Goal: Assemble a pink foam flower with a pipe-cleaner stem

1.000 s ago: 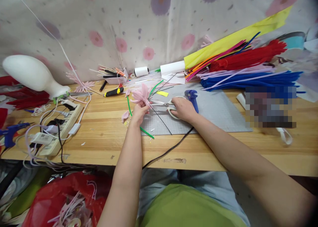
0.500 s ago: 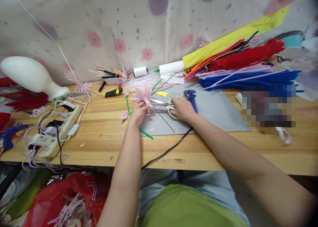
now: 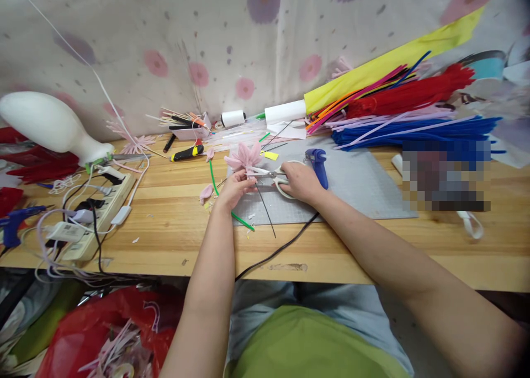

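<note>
While the left hand [image 3: 235, 189] pinches the pink flower [image 3: 244, 157] at its base, steady it. The right hand [image 3: 300, 182], fingers through the scissors [image 3: 271, 175], should snip the dark wire [image 3: 265, 207] close beneath.

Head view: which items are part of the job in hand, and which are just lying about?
In use:
left hand holding the pink pipe-cleaner flower
right hand holding the white-handled steel scissors
thin dark wire stem
grey cutting mat

Lying about:
blue glue gun
black-and-yellow utility knife
white power strip
white thread spool
blue pipe-cleaner bundle
</note>
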Motion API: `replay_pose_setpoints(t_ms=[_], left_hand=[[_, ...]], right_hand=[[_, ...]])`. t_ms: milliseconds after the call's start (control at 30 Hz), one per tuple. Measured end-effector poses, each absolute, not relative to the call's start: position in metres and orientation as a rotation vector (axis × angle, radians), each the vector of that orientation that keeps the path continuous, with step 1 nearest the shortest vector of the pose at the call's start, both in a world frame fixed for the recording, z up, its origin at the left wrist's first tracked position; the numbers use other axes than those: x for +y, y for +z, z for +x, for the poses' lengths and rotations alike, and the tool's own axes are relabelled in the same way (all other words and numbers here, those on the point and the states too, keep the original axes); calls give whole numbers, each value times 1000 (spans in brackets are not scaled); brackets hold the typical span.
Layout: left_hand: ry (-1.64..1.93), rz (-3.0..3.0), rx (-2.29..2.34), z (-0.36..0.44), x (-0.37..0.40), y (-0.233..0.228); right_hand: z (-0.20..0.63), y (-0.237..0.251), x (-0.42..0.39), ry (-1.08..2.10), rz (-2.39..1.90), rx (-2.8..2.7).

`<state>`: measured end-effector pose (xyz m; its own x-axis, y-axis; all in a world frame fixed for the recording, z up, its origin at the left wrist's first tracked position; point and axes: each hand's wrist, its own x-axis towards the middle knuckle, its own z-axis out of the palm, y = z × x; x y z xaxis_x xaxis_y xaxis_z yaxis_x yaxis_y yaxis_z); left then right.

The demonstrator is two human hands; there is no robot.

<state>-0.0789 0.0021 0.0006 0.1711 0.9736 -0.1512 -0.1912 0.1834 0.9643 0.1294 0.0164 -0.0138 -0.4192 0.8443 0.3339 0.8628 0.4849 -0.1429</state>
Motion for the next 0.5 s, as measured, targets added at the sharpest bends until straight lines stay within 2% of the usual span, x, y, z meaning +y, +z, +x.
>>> replay_pose_setpoints(t_ms=[500], left_hand=[[1101, 992, 1018, -80, 3, 1]], right_hand=[[134, -14, 18, -44, -1477, -2361]])
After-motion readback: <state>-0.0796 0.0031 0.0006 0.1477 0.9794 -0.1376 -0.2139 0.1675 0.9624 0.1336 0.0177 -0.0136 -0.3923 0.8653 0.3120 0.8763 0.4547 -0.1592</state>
